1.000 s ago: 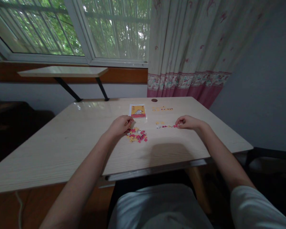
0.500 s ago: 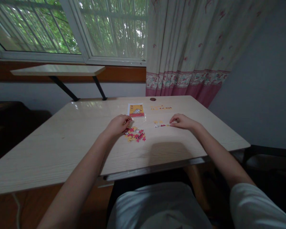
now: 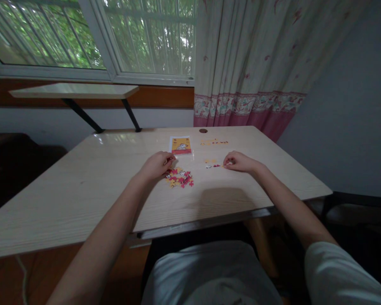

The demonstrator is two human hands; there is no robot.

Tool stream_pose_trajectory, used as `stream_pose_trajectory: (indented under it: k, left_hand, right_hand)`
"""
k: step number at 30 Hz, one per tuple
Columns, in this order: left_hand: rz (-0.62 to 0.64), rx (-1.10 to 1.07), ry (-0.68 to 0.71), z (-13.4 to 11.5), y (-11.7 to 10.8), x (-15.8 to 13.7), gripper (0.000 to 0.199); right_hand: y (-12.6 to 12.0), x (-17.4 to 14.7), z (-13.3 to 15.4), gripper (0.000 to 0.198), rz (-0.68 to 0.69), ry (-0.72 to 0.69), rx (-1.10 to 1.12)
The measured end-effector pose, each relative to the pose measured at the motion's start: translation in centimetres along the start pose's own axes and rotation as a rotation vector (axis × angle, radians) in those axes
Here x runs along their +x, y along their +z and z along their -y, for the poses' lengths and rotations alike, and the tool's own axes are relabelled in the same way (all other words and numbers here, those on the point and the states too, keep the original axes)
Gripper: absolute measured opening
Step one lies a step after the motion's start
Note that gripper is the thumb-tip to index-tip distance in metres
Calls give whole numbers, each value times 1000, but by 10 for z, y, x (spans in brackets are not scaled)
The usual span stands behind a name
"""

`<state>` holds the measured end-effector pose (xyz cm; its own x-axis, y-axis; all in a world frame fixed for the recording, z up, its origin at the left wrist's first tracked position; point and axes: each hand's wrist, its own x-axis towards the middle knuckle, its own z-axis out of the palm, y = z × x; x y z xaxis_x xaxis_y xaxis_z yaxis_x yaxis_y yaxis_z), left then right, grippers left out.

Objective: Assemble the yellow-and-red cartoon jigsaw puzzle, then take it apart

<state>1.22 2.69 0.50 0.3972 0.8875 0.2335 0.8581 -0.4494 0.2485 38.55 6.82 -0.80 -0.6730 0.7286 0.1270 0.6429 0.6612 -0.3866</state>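
Note:
My left hand (image 3: 158,164) rests at the upper left edge of a loose pile of red, yellow and white jigsaw pieces (image 3: 181,178). Its fingers are curled together, and whatever lies between them is hidden. Farther right, my right hand (image 3: 239,161) is closed in a pinch low over the desk, its fingertips at a small yellow jigsaw piece (image 3: 222,166). That piece ends a short row with a white piece (image 3: 208,167) and a red piece (image 3: 216,165). A few yellow pieces (image 3: 210,161) lie just behind this row.
Behind the pile lies a yellow and red picture card (image 3: 180,146). Another line of mostly yellow and orange pieces (image 3: 214,143) is laid out near the back of the wooden desk (image 3: 92,182), by a round cable hole (image 3: 203,131). A raised shelf (image 3: 76,90) stands at back left.
My right hand has shifted slightly left, bringing its fingertips to the yellow piece at the end of the short row. My left hand stays beside the pile. The view has tilted very slightly.

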Motion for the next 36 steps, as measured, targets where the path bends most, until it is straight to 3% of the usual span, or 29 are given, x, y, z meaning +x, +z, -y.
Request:
stream_pose_trajectory:
  k: [28, 36]
  left_hand:
    - [0, -10, -7, 1, 2, 1, 25]
    - [7, 3, 4, 0, 1, 1, 27]
  right_hand:
    - [11, 15, -2, 16, -158, 72, -35]
    - [7, 8, -5, 13, -90, 18, -9]
